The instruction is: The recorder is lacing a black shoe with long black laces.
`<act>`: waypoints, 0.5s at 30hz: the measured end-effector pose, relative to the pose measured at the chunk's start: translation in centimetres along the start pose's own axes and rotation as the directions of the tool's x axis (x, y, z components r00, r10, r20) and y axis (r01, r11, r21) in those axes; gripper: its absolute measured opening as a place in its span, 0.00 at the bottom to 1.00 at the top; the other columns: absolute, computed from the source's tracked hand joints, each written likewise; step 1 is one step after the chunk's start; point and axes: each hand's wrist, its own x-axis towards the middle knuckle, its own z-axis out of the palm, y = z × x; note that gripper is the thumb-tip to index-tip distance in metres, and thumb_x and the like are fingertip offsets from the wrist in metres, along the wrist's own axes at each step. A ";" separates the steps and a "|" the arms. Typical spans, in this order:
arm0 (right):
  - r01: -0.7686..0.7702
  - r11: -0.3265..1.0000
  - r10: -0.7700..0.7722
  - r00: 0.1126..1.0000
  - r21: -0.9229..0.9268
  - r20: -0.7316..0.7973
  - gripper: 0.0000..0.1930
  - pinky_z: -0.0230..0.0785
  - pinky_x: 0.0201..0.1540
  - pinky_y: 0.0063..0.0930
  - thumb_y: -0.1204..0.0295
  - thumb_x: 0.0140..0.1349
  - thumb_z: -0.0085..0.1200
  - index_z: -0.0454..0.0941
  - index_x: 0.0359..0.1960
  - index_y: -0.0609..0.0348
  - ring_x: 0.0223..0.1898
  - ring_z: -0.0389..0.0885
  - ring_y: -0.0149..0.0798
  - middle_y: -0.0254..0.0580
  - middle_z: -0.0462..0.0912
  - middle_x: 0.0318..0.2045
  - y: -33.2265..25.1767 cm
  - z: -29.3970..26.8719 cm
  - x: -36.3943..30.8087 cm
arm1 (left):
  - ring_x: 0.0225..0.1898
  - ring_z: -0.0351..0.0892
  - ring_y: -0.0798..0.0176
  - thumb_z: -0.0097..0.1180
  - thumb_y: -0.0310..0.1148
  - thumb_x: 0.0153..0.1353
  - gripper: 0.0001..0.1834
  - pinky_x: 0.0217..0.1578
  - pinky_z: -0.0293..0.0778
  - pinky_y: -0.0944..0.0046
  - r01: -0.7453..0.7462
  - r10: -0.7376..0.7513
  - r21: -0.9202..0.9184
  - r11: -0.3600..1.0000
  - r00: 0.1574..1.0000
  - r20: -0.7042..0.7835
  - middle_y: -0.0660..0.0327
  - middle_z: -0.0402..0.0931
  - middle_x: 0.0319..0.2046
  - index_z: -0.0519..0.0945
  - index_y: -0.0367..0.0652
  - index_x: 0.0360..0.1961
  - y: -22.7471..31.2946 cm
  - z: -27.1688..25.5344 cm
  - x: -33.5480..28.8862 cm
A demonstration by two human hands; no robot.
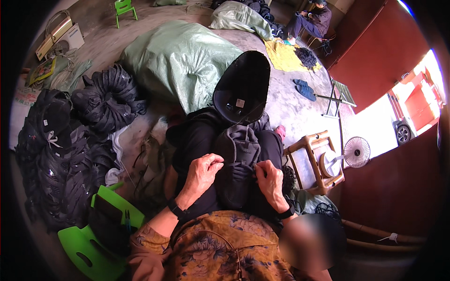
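On the person's lap, a dark grey shoe upper point(238, 161) lies lengthwise with both hands working at its laces.

The left hand point(202, 174) rests on the upper's left side, fingers curled and pinched narrowly at the lacing; the right hand point(269, 178) presses on the right side, fingertips closed on a thin black lace point(253, 165). A black sole-shaped piece point(243, 86) stands up beyond the knees. To the left, heaps of black shoe parts point(70, 150) cover the floor beside a green plastic stool point(101, 234). A pale green sack point(180, 63) lies ahead, a bamboo stool point(316, 161) and a small fan point(356, 151) to the right. Another person point(313, 19) sits far off.
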 end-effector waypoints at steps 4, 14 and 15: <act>-0.259 0.939 0.227 0.961 0.225 0.158 0.08 0.73 0.22 0.23 0.71 0.64 0.56 0.76 0.34 0.65 0.22 0.83 0.31 0.41 0.82 0.21 -0.5 -0.5 0.9 | 0.26 0.82 0.61 0.60 0.24 0.58 0.04 0.29 0.76 0.65 0.135 -0.134 -0.041 0.990 0.991 0.020 0.54 0.81 0.26 0.81 0.37 0.35 0.9 0.1 0.6; -0.017 1.000 0.017 0.995 -0.003 0.098 0.05 0.71 0.23 0.32 0.70 0.63 0.56 0.74 0.35 0.56 0.19 0.82 0.40 0.42 0.80 0.18 0.8 -0.2 0.4 | 0.23 0.81 0.67 0.54 0.27 0.63 0.04 0.26 0.76 0.68 0.118 -0.117 -0.003 0.993 0.990 0.076 0.58 0.80 0.24 0.76 0.38 0.35 1.1 0.8 1.0; -0.004 1.000 0.003 0.996 0.003 0.087 0.05 0.71 0.23 0.32 0.70 0.63 0.56 0.74 0.35 0.56 0.19 0.82 0.39 0.41 0.80 0.18 0.9 -0.1 0.4 | 0.24 0.82 0.62 0.54 0.28 0.63 0.03 0.25 0.76 0.64 0.109 -0.106 -0.042 0.993 0.992 0.067 0.58 0.80 0.24 0.75 0.40 0.34 1.1 1.0 0.7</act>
